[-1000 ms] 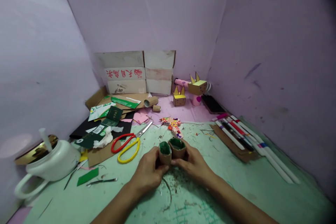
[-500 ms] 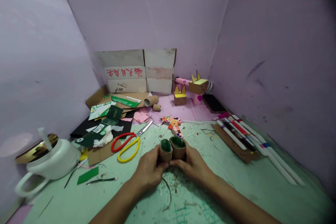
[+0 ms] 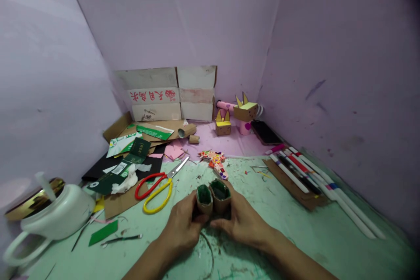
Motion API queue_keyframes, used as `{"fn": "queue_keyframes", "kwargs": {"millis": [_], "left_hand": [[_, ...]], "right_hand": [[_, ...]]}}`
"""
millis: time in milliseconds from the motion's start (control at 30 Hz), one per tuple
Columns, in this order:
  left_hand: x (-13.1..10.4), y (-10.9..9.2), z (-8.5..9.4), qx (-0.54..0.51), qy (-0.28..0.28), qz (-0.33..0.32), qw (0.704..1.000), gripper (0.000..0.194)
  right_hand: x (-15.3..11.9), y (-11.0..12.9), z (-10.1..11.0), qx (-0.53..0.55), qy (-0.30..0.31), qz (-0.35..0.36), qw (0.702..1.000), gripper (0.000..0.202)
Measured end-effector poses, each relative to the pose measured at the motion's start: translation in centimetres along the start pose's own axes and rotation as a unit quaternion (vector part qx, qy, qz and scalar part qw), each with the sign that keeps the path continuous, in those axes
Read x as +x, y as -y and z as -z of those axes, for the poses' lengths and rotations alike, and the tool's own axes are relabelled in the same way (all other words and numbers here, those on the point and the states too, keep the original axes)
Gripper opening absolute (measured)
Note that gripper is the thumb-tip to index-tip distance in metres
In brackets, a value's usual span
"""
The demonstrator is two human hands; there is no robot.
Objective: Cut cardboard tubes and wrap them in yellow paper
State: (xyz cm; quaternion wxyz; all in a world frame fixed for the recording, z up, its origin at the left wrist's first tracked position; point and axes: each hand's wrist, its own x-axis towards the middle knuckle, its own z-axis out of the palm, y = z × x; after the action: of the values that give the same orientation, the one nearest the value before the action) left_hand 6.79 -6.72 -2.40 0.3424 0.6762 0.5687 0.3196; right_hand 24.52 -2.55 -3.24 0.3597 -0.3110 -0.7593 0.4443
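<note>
Two short brown cardboard tubes with green insides stand upright side by side over the table. My left hand (image 3: 186, 218) is closed round the smaller left tube (image 3: 204, 210). Round the wider right tube (image 3: 222, 206) my right hand (image 3: 241, 218) is closed, its thumb at the near side. The tubes' upper edges come close together; their lower ends are partly hidden by my fingers. Just beyond them lies a colourful patterned paper piece (image 3: 215, 162). Scissors (image 3: 157, 188) with red and yellow handles lie to the left, blades slightly apart.
At left stand a white lidded mug (image 3: 62, 214) and a pile of cardboard and paper scraps (image 3: 131, 157). Markers (image 3: 305, 170) lie on cardboard at right, near a phone (image 3: 266, 132). Small cardboard figures (image 3: 223, 128) stand at the back before a folded carton (image 3: 157, 111).
The camera view has shifted slightly. Both hands still hold the tubes, which now tilt a little differently, and my right thumb sits a bit further from the left tube.
</note>
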Motion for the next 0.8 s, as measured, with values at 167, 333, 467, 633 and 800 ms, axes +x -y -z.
{"fn": "queue_keyframes", "kwargs": {"millis": [167,333,467,633,800], "left_hand": [[-0.4,0.2,-0.3,-0.002,-0.007,-0.008,1.0,0.011],[1.7,-1.4,2.0,0.087,-0.054,0.024,0.995,0.017],[7.4,-3.6,4.9,0.26,-0.085,0.05,0.961,0.028],[15.2,-2.4,5.5,0.327,-0.072,0.109,0.936,0.033],[18.3,-0.6,4.6,0.345,-0.05,0.125,0.929,0.034]], "right_hand": [[-0.2,-0.1,-0.6,-0.002,-0.023,0.003,1.0,0.049],[1.6,0.4,2.1,-0.029,-0.101,-0.035,0.994,0.044],[5.8,-0.9,7.5,-0.137,-0.189,-0.06,0.97,0.051],[10.9,-6.5,11.1,-0.284,-0.18,-0.069,0.939,0.053],[12.0,-11.3,11.0,-0.327,-0.123,-0.082,0.933,0.055]]}}
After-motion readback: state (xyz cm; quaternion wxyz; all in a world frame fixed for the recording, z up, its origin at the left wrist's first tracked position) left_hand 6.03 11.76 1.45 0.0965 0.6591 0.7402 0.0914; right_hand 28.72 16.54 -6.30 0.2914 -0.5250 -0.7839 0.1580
